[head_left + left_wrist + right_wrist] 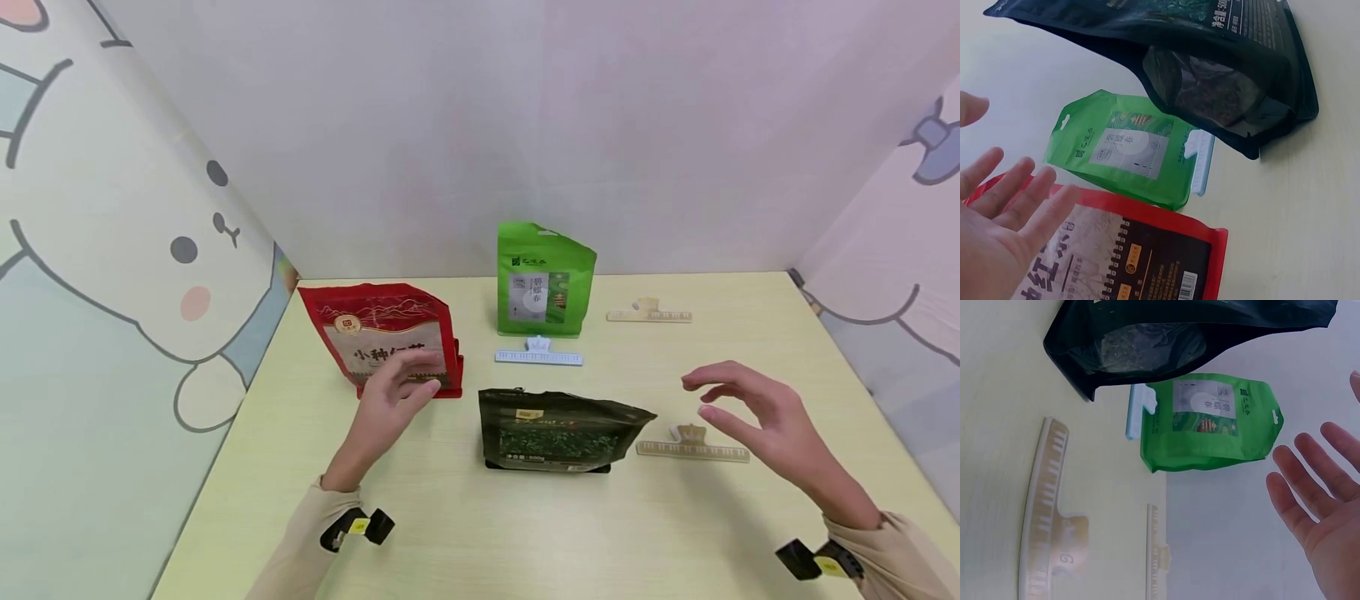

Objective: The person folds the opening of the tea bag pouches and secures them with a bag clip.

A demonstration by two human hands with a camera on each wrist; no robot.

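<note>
My left hand (405,385) is open, fingers straight, in front of the lower part of an upright red bag (382,333); whether it touches the bag I cannot tell. The left wrist view shows the hand's spread fingers (1013,194) over the red bag (1147,262). My right hand (731,400) hovers open with loosely spread fingers above a beige clip (693,448). Between the hands a black bag (558,429) stands low on the table. In the right wrist view the open palm (1325,512) holds nothing.
A green bag (543,279) stands at the back middle, with a pale blue clip (538,357) lying in front of it. A second beige clip (648,315) lies to its right. Cartoon-printed walls close in the yellow table (525,533) on both sides.
</note>
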